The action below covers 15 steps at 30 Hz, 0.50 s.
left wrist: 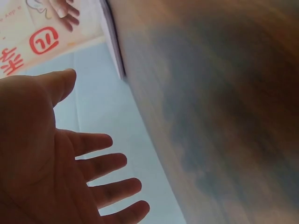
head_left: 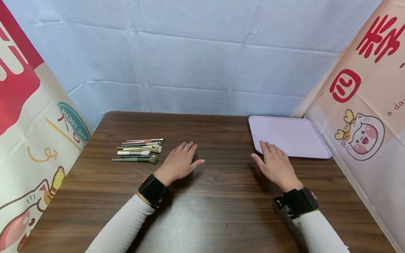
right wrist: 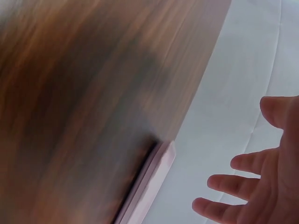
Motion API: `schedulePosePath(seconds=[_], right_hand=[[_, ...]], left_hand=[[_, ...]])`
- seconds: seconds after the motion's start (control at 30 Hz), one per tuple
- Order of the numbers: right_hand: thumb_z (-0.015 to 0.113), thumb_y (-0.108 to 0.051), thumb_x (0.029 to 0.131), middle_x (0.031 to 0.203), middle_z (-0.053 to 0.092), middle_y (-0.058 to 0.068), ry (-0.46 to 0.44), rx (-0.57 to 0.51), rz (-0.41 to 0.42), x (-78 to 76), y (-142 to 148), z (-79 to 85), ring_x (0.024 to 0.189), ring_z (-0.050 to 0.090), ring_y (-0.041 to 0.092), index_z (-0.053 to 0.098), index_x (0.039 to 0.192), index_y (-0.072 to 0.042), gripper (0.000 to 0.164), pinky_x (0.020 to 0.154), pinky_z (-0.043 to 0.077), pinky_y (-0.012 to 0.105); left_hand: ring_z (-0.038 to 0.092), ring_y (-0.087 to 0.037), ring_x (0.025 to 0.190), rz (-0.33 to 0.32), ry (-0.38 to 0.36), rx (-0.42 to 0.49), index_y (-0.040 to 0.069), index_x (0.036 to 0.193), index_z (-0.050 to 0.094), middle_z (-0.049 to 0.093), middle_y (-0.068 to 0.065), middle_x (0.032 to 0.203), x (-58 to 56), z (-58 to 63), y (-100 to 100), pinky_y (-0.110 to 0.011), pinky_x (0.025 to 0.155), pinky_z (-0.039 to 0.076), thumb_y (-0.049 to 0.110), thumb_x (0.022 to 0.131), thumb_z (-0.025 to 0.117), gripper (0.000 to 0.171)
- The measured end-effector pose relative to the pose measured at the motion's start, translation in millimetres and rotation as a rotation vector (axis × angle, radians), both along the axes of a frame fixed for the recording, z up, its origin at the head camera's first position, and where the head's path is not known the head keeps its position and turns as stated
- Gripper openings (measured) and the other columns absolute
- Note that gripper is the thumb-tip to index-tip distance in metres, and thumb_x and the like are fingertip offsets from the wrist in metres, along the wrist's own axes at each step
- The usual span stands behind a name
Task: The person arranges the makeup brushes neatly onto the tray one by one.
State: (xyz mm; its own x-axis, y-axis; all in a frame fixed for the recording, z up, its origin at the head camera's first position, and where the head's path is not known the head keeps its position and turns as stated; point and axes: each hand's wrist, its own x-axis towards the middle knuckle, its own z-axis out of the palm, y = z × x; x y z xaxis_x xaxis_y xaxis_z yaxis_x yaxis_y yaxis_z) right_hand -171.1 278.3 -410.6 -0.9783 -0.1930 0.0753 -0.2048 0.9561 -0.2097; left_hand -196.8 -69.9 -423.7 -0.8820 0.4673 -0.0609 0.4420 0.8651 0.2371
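We see a dark brown table with long wood grain and rounded far corner (head_left: 221, 137); a patch of light shines on its near part. Behind it hangs a pale blue sheet (head_left: 196, 59), with creases across it. At the sides we find a cream panel with red and cartoon prints (head_left: 47, 133) and a peach-coloured panel with red characters (head_left: 370, 109).

On the left of the table lie slender makeup brushes with green, white and golden handles (head_left: 133, 153), side by side, their heads pointing right. Their heads look soft and rounded. At the far right rests a smooth lilac tray, rectangular with rounded corners and a raised rim (head_left: 291, 137).

Above the table, the bare left hand (head_left: 179, 161) is just beside the brushes, its fingers straight and spread. The bare right hand (head_left: 277, 167) has extended fingers too, reaching over the tray's near edge.
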Motion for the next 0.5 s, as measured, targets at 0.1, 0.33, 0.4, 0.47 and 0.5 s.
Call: schedulePosePath(seconds=[0.1,0.33,0.4,0.47,0.5], right_hand=[[0.037,-0.047,0.109,0.153,0.033,0.036,-0.001,-0.003,-0.015,-3.7,8.3,1.2,0.140,0.032,0.054,0.029,0.155,0.007,0.071,0.113,0.024,0.065],[0.034,-0.045,0.110,0.147,0.038,0.039,-0.015,-0.019,-0.070,-13.0,33.3,1.2,0.131,0.038,0.059,0.032,0.151,0.012,0.070,0.105,0.033,0.069],[0.034,-0.045,0.110,0.144,0.040,0.040,-0.020,-0.021,-0.081,-15.5,41.1,0.8,0.129,0.040,0.060,0.033,0.149,0.013,0.070,0.103,0.034,0.070],[0.033,-0.046,0.110,0.143,0.040,0.041,-0.027,-0.023,-0.094,-18.4,48.4,0.6,0.127,0.040,0.061,0.033,0.148,0.014,0.072,0.101,0.035,0.070],[0.033,-0.046,0.110,0.143,0.040,0.042,-0.032,-0.026,-0.102,-19.9,52.2,0.6,0.127,0.039,0.062,0.033,0.148,0.015,0.072,0.101,0.035,0.071]], left_hand=[[0.030,-0.035,0.150,-0.010,0.008,-0.009,0.009,0.157,0.034,0.032,-0.015,0.162,-3.5,2.5,7.1,-0.051,0.118,0.031,0.059,0.104,0.039,0.073],[0.035,-0.031,0.148,-0.017,0.003,-0.003,0.010,0.156,0.038,0.037,-0.013,0.160,-12.1,9.4,26.5,-0.050,0.115,0.036,0.059,0.104,0.039,0.071],[0.036,-0.030,0.147,-0.016,0.000,-0.004,0.010,0.155,0.039,0.039,-0.012,0.159,-14.5,10.7,32.2,-0.049,0.114,0.037,0.059,0.104,0.039,0.070],[0.036,-0.029,0.147,-0.011,-0.009,-0.004,0.010,0.155,0.039,0.039,-0.012,0.159,-16.7,12.1,38.2,-0.049,0.113,0.038,0.059,0.104,0.038,0.070],[0.037,-0.029,0.146,-0.009,-0.012,-0.005,0.010,0.155,0.039,0.040,-0.011,0.158,-17.9,12.4,41.0,-0.049,0.113,0.039,0.059,0.104,0.038,0.070]])
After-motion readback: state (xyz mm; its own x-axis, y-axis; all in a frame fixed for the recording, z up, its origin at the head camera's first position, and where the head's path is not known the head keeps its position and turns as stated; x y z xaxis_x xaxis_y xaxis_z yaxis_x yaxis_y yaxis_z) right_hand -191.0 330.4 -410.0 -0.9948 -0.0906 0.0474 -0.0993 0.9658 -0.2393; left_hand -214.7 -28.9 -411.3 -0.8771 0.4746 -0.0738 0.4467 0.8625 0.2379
